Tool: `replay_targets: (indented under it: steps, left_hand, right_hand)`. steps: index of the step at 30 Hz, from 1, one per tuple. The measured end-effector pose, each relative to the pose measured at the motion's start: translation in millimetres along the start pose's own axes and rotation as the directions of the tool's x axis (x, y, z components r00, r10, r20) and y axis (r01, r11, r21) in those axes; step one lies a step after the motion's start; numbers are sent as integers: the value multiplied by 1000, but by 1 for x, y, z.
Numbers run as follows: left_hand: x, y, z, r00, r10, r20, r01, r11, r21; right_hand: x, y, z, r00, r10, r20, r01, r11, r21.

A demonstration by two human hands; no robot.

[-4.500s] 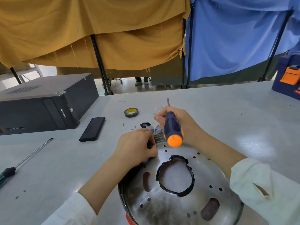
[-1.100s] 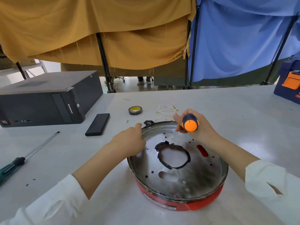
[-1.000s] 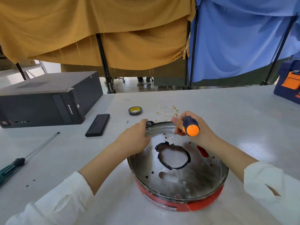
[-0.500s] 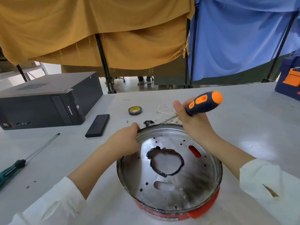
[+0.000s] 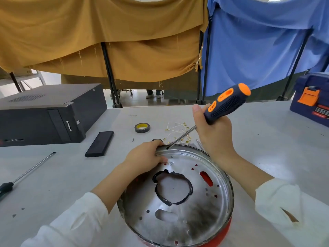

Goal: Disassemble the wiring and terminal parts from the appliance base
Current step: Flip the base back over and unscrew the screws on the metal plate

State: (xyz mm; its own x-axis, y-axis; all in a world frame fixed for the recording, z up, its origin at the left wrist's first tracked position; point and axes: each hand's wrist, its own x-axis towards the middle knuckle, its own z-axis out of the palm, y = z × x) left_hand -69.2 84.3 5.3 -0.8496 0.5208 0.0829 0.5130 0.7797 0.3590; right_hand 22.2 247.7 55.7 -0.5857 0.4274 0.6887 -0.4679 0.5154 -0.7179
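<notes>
Both hands work at the far rim of the base (image 5: pixel 178 202).

The base lies low and middle on the table (image 5: pixel 267 139). The left hand (image 5: pixel 144 157) grips its rim at 11 o'clock, fingers curled over the edge. The right hand (image 5: pixel 211 132) is wrapped round the screwdriver (image 5: pixel 226 104), whose tip meets the rim at 12 o'clock. Loose wires (image 5: pixel 178 129) lie just beyond.

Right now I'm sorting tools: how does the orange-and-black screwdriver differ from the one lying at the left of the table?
The orange-and-black screwdriver is gripped in the right hand, tilted, its tip at the appliance base rim; the left screwdriver lies flat, untouched. The first has a chunky orange-and-black handle; the other's handle looks dark and slimmer. Both have long bare metal shafts.
</notes>
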Motion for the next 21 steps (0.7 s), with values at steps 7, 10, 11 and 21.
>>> replay_targets:
  steps: [7,10,11,21]
  left_hand:
    - [1,-1,1,1000,-7,-6,6,1000,-22]
    - [-1,0,3,999,-4,-33,4,1000,2]
    - [-1,0,4,999,-2,-38,2,1000,11]
    - [-6,0,5,996,84,-39,-84,996,3]
  right_hand:
    - [-7,3,2,999,13,-49,-7,994,111]
    - [-11,7,8,999,34,-39,-30,994,102]
    - [-13,9,9,998,45,-50,-39,993,111]
    - [-25,24,11,979,11,-203,34,976,215]
